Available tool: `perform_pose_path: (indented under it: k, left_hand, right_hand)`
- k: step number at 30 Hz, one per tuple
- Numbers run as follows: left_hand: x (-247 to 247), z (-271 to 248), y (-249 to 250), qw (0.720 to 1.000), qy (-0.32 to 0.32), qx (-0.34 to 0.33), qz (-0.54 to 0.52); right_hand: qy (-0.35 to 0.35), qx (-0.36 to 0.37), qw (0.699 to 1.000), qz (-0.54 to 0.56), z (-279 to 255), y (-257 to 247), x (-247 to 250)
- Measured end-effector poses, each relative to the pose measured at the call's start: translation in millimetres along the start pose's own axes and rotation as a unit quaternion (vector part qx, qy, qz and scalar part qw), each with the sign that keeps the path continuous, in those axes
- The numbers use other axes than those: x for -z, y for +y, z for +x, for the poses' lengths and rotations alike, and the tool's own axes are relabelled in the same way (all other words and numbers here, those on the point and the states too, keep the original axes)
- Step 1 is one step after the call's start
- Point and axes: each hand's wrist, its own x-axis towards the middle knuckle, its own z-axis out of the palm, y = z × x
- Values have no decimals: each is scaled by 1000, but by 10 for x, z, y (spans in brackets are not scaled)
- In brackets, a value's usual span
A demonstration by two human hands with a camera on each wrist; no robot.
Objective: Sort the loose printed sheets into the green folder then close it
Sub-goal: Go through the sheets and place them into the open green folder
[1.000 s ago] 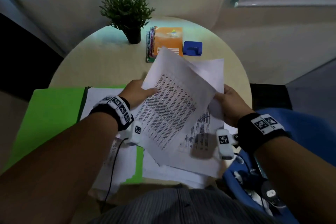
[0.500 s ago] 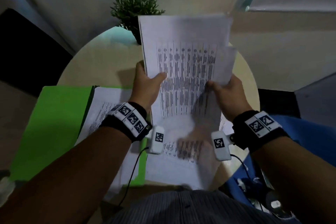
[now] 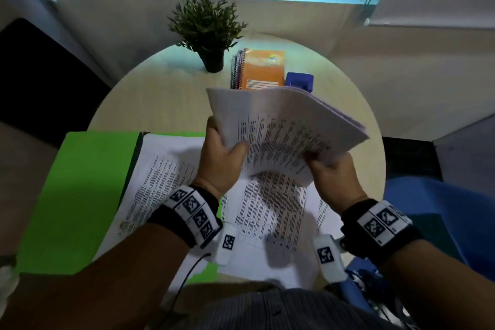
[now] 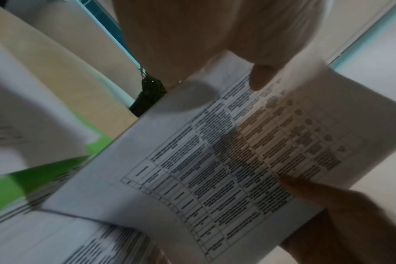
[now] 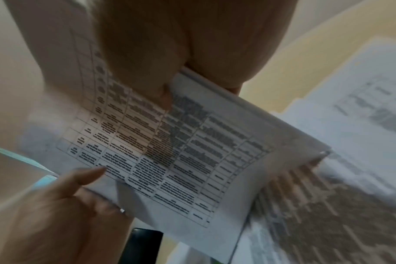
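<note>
Both hands hold a stack of printed sheets (image 3: 281, 128) above the round table, tilted away from me, printed table side up. My left hand (image 3: 225, 153) grips its left edge with the thumb on top; the right hand (image 3: 326, 169) pinches the near right edge. The same stack (image 4: 226, 160) fills the left wrist view, and the stack (image 5: 170, 142) also shows in the right wrist view. The green folder (image 3: 80, 195) lies open at the left with printed sheets (image 3: 166, 171) on its right half. More loose sheets (image 3: 270, 222) lie under my hands.
At the back of the table (image 3: 160, 96) stand a small potted plant (image 3: 206, 29), an orange spiral notebook (image 3: 261, 69) and a blue hole punch (image 3: 298, 82). A blue chair (image 3: 442, 222) is at the right. A black cable (image 3: 187, 276) hangs from my left wrist.
The stack stood upright in front of my face half a second ago; now it has tipped forward and down, lying flatter over the table. Both hands keep their hold.
</note>
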Motion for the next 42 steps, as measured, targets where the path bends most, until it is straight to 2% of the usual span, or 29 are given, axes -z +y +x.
perform_pose_path:
  k: [4,6,10,12,15,17,21,24,28,32,34,36,39,42]
  left_hand:
    - [-48,150,176,997,45,-59,-26]
    - [-19,165,189,996,50,-69,-30]
    - [-32,47,8,1000,-5,-8,0]
    - [-61,12,-59,1000,-8,4,-2]
    - [-56,24,20,999,21,-19,-20]
    - [-48,22,23,999,21,-22,-21]
    - [1,5,-111,994,-64,84,29]
    - [217,58,-113,989,-96,85,80]
    - [852,114,-138,981,-84,97,148]
    - [1786,-129,-410,953,-32,161,256]
    - [2207,-331,-656,922,-10,210,324]
    - [2570,-553,-884,879,8,270,394]
    - [2867,-856,-1075,840,23,367,398]
    - [3019,-1108,-1208,830,9,422,366]
  right_hand:
    - [29,30,995,94,154,-261,17]
    - [58,47,989,131,196,-292,86]
    - [58,8,995,79,80,-39,64]
    - [66,-13,996,57,16,39,-5]
    - [101,20,991,91,1,-105,-32]
    - [95,40,990,95,-22,-141,-39]
    - [50,-23,998,18,-51,68,-144]
    - [68,-17,997,37,27,19,-180]
    - [66,1,997,50,231,-154,-306]
    - [-1,-128,985,113,294,-175,-719]
    - [-25,-185,972,145,210,-160,-988]
    - [-43,-232,959,158,91,-122,-1308]
    - [-87,-288,941,154,-47,7,-1757]
    - [-124,-305,939,100,-147,144,-2081]
